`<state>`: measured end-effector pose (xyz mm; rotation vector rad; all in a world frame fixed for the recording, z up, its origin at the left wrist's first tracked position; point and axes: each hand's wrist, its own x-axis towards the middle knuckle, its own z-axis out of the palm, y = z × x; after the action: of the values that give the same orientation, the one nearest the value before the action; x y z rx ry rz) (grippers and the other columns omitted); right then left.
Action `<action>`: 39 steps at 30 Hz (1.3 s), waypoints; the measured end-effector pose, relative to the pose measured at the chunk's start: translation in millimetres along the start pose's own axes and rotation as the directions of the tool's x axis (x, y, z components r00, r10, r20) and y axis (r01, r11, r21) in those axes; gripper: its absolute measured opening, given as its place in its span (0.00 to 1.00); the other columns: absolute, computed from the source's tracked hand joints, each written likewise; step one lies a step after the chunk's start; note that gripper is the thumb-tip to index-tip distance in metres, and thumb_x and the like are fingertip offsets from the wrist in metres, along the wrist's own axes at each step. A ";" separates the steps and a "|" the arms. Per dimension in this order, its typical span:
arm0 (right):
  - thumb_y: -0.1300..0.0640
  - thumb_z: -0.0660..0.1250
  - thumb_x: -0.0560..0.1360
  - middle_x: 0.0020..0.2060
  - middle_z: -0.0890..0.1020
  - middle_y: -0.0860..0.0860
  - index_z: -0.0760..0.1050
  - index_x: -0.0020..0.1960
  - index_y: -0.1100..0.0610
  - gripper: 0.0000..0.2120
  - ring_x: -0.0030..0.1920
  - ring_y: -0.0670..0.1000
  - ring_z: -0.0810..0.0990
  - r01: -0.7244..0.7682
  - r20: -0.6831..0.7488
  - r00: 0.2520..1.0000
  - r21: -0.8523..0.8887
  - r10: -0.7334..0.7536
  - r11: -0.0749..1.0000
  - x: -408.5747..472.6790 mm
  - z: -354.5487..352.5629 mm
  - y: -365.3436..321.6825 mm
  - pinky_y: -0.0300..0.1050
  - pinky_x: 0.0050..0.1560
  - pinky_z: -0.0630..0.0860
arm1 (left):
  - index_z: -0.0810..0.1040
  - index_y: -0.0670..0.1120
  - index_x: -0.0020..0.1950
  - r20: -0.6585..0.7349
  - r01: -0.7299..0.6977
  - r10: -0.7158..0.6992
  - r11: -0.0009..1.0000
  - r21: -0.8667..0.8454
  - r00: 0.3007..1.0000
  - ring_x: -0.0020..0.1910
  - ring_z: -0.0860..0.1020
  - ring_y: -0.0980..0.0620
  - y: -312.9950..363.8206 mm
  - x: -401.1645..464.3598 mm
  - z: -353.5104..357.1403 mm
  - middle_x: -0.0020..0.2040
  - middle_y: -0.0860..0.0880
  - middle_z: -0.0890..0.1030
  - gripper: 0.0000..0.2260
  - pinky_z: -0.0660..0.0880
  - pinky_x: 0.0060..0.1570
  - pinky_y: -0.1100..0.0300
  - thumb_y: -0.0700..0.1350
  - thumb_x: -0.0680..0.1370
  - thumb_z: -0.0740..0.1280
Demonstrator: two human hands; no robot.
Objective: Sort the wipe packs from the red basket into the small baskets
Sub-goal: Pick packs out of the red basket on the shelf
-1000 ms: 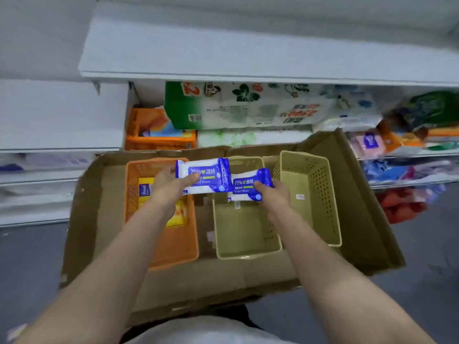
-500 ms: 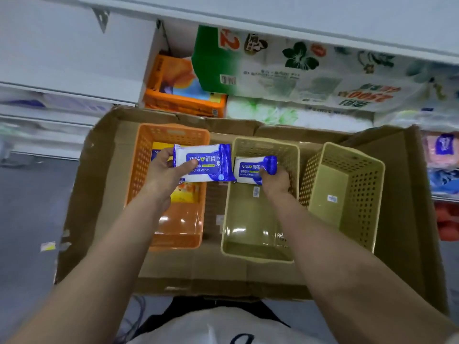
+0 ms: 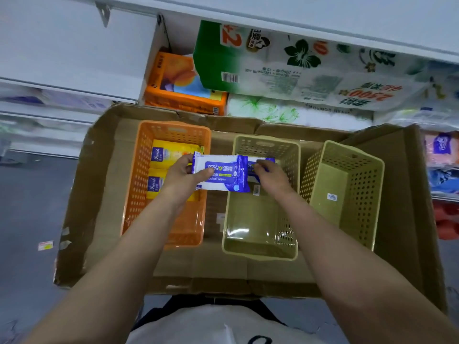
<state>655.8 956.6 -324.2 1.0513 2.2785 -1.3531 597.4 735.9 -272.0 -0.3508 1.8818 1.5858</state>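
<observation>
Two blue wipe packs held above the baskets, not yet dropped.

Left hand pinches the large blue pack; right hand pinches the small blue pack. Below both grips: middle beige basket. Risk: overlapping packs snag on release, falling between baskets.

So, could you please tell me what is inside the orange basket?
Two yellow packs lie inside the orange basket; the left hand covers part of them, hiding anything beneath.

The right hand and the larger blue-and-white alcohol wipe pack covered most of a second, smaller blue wipe pack. The left hand hid parts of two yellow wipe packs in the orange plastic basket. Shelf goods at the right edge were blurred.
</observation>
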 end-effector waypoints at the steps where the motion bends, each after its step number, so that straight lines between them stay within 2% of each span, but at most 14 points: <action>1: 0.48 0.64 0.80 0.61 0.79 0.49 0.77 0.66 0.52 0.17 0.61 0.49 0.77 0.021 -0.032 0.999 0.135 -0.016 0.991 -5.7 -6.1 -7.6 0.38 0.57 0.68 | 0.77 0.48 0.57 0.018 -0.006 0.006 1.000 0.006 1.000 0.48 0.85 0.51 0.9 -1.1 5.8 0.52 0.46 0.85 0.16 0.81 0.45 0.57 0.44 0.72 0.76; 4: 0.44 0.71 0.73 0.50 0.85 0.44 0.82 0.52 0.43 0.09 0.52 0.45 0.84 0.039 0.116 0.989 0.392 -0.092 0.919 -22.8 -26.3 -25.2 0.41 0.51 0.79 | 0.77 0.48 0.57 0.053 -0.012 0.012 1.000 -0.005 0.999 0.48 0.84 0.51 1.7 -3.1 26.6 0.52 0.46 0.84 0.16 0.81 0.43 0.59 0.41 0.73 0.76; 7: 0.51 0.76 0.72 0.49 0.86 0.51 0.82 0.53 0.50 0.11 0.48 0.50 0.86 0.069 0.230 0.966 0.207 -0.117 0.976 -28.9 -42.5 -24.1 0.44 0.49 0.83 | 0.74 0.45 0.62 0.010 -0.065 0.065 0.998 0.026 0.998 0.52 0.82 0.50 -2.6 -3.2 48.0 0.57 0.45 0.83 0.19 0.80 0.49 0.58 0.40 0.74 0.75; 10: 0.54 0.75 0.73 0.51 0.85 0.55 0.81 0.58 0.57 0.15 0.50 0.54 0.84 0.045 -0.095 0.995 0.032 -0.042 0.998 -23.3 -58.5 -16.7 0.51 0.54 0.81 | 0.66 0.45 0.74 -0.036 -0.145 0.152 0.978 0.151 0.988 0.59 0.75 0.55 -11.7 -2.7 66.9 0.65 0.51 0.75 0.28 0.74 0.52 0.66 0.43 0.77 0.72; 12: 0.52 0.74 0.74 0.51 0.85 0.55 0.80 0.58 0.57 0.15 0.48 0.53 0.83 0.004 -0.235 0.972 -0.102 -0.028 0.995 -17.7 -69.5 -10.9 0.49 0.48 0.80 | 0.61 0.47 0.78 -0.041 -0.115 0.130 0.957 0.267 0.991 0.67 0.72 0.51 -22.3 -1.6 80.9 0.71 0.51 0.71 0.30 0.73 0.62 0.59 0.47 0.79 0.69; 15: 0.51 0.73 0.74 0.53 0.83 0.55 0.80 0.58 0.56 0.15 0.47 0.53 0.80 0.019 -0.124 0.990 -0.359 -0.068 0.933 -16.9 -64.4 -9.4 0.41 0.39 0.72 | 0.64 0.49 0.77 -0.106 -0.056 0.100 0.932 0.359 0.989 0.70 0.71 0.46 -36.3 -0.2 86.6 0.71 0.47 0.72 0.25 0.70 0.67 0.52 0.48 0.81 0.65; 18: 0.52 0.73 0.75 0.61 0.80 0.56 0.78 0.64 0.58 0.20 0.60 0.56 0.79 0.075 0.079 0.996 -0.457 -0.044 0.886 -15.3 -47.1 -2.2 0.44 0.53 0.74 | 0.72 0.53 0.70 -0.157 -0.054 0.088 0.977 0.208 0.984 0.54 0.77 0.54 -45.8 -0.9 89.0 0.54 0.55 0.78 0.17 0.76 0.43 0.72 0.46 0.81 0.66; 20: 0.53 0.71 0.75 0.62 0.78 0.56 0.77 0.63 0.60 0.19 0.62 0.57 0.77 0.104 0.140 0.990 -0.515 -0.036 0.851 -10.3 -36.1 0.6 0.46 0.56 0.74 | 0.75 0.58 0.65 -0.165 -0.084 0.105 0.988 0.128 0.981 0.49 0.76 0.61 -47.6 -2.2 87.5 0.50 0.59 0.77 0.14 0.73 0.34 0.73 0.45 0.80 0.67; 23: 0.56 0.70 0.76 0.60 0.78 0.57 0.76 0.62 0.60 0.17 0.60 0.57 0.78 0.089 0.182 0.983 -0.509 0.006 0.856 1.1 -20.6 4.5 0.47 0.56 0.76 | 0.76 0.59 0.62 -0.160 -0.098 0.101 0.995 0.032 0.982 0.52 0.79 0.56 -51.1 -3.9 85.3 0.54 0.53 0.81 0.14 0.79 0.44 0.60 0.44 0.79 0.68; 25: 0.59 0.69 0.77 0.60 0.78 0.59 0.75 0.62 0.60 0.15 0.58 0.58 0.78 0.095 0.174 0.985 -0.540 0.001 0.836 4.6 -10.2 10.0 0.46 0.53 0.75 | 0.77 0.57 0.63 -0.153 -0.087 0.083 0.996 -0.021 0.985 0.50 0.81 0.58 -51.5 -6.2 85.6 0.56 0.52 0.81 0.14 0.81 0.44 0.59 0.43 0.80 0.67; 27: 0.61 0.68 0.76 0.65 0.72 0.60 0.71 0.67 0.59 0.20 0.63 0.60 0.74 0.145 0.135 0.988 -0.616 -0.078 0.774 3.0 -1.7 19.6 0.46 0.60 0.72 | 0.77 0.54 0.65 -0.151 -0.092 0.083 0.994 -0.059 0.985 0.50 0.82 0.58 -50.1 -7.2 86.0 0.57 0.50 0.81 0.15 0.80 0.43 0.62 0.41 0.80 0.66; 29: 0.62 0.69 0.75 0.69 0.66 0.59 0.67 0.71 0.56 0.26 0.68 0.60 0.66 0.216 0.102 0.974 -0.685 -0.202 0.696 -2.6 4.6 29.1 0.49 0.66 0.69 | 0.77 0.52 0.65 -0.152 -0.067 0.051 0.992 -0.103 0.987 0.53 0.81 0.51 -46.8 -7.8 86.7 0.58 0.48 0.81 0.15 0.81 0.47 0.55 0.40 0.81 0.65; 32: 0.57 0.72 0.74 0.69 0.65 0.57 0.67 0.71 0.53 0.28 0.70 0.58 0.62 0.306 0.169 0.949 -0.699 -0.266 0.647 -9.1 11.6 41.0 0.51 0.68 0.69 | 0.76 0.51 0.66 -0.134 -0.019 -0.004 0.985 -0.171 0.991 0.53 0.82 0.48 -42.2 -10.8 87.8 0.56 0.49 0.80 0.15 0.82 0.49 0.49 0.39 0.81 0.64; 39: 0.50 0.74 0.73 0.69 0.64 0.56 0.66 0.72 0.51 0.31 0.70 0.58 0.62 0.283 0.166 0.958 -0.667 -0.233 0.689 -8.8 14.0 46.2 0.53 0.68 0.70 | 0.75 0.52 0.66 -0.124 0.018 -0.042 0.983 -0.185 0.991 0.51 0.83 0.50 -39.0 -12.9 87.9 0.57 0.50 0.79 0.15 0.82 0.48 0.46 0.40 0.81 0.64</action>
<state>693.2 954.3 -355.9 0.4255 2.6040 -0.4753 656.2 807.9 -299.9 -0.5703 1.8178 1.7578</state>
